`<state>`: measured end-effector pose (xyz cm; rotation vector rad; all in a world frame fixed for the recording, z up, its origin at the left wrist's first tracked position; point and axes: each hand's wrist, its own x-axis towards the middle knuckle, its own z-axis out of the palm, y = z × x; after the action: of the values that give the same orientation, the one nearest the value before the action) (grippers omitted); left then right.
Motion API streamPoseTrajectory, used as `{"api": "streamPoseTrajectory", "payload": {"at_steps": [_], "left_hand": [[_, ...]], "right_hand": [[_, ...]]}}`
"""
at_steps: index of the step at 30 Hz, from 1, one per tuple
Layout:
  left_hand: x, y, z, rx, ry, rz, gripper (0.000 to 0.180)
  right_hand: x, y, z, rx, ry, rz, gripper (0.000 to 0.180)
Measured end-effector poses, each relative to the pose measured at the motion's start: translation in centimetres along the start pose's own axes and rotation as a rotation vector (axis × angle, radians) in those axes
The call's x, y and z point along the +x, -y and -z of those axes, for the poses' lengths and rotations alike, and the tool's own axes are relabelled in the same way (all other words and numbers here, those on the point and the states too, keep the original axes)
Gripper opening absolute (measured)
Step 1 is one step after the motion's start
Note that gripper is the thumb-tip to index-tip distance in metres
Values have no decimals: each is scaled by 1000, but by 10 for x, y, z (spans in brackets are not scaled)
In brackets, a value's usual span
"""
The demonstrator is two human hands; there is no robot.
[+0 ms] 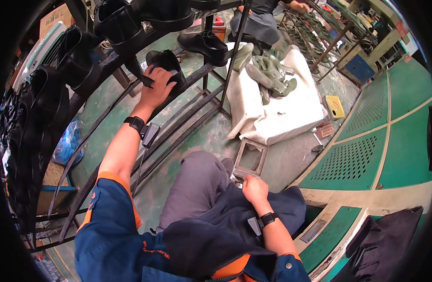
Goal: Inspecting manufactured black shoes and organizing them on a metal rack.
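Rack (234, 56) of black shoes fills upper left; right of it, a white-draped stand (291, 117) bears green lasts (272, 77). One black shoe (166, 60) is at the rack's lower rails under the left hand (157, 85), fingers partly spread, can't tell if gripping; right hand (255, 189), by the lap, is curled round a small metallic piece (235, 180).

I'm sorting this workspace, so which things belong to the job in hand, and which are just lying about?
Job in hand, apparently:
black dress shoe at the left hand
small metal object in the right hand
metal shoe rack

Apparently just lying about:
green shoe lasts on white cloth
yellow box
blue plastic bag
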<state>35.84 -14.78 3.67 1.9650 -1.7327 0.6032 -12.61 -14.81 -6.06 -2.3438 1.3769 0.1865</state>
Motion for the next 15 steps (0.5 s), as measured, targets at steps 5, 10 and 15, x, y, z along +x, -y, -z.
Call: {"api": "streamPoseTrajectory", "payload": {"at_steps": [5, 10, 15], "left_hand": [[-12, -12, 10, -21, 42, 6, 36], [-47, -4, -2, 23, -175, 202, 68], [-88, 15, -13, -108, 327, 749, 75]], "right_hand": [[5, -4, 5, 31, -6, 7, 28], [7, -7, 4, 35, -5, 1, 28], [7, -5, 6, 36, -7, -3, 27]]}}
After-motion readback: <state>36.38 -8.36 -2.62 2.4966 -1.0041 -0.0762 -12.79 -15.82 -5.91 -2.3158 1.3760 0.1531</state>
